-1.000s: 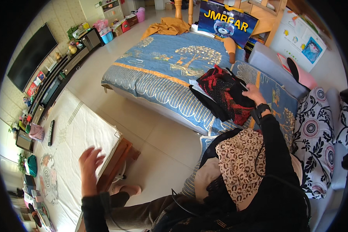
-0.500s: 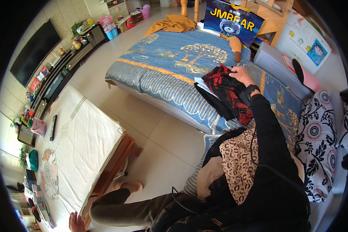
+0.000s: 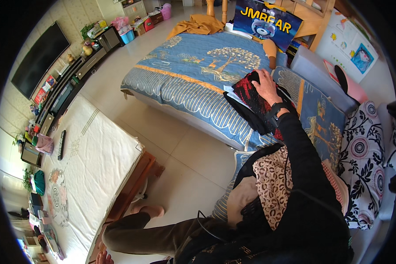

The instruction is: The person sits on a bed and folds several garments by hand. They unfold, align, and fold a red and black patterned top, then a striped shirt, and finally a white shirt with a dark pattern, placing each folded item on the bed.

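A red-and-black patterned garment (image 3: 246,89) lies in folds on the near right part of a blue quilted bedspread (image 3: 185,83). My right hand (image 3: 267,86) reaches over its far edge, with fingers and thumb closed around some dark cloth. Black fabric (image 3: 250,118) and a bit of pale cloth show from under its left side. My left hand (image 3: 104,258) is low at the bottom edge of the picture, beside the front edge of the cloth-covered table (image 3: 90,149). Its fingers are loosely apart with nothing in them; the rest is cut off.
A black remote control (image 3: 61,145) lies on the table's white cover. Beside me on the couch are a leopard-print cloth (image 3: 273,185) and a black-and-white patterned cushion (image 3: 361,154). A brown cloth (image 3: 196,25) and a dark blue poster box (image 3: 266,24) stand at the bed's far end.
My right hand has gone from pinching the garment's far edge to lying further over it, and the garment is more folded together. My left hand has moved lower and slightly right.
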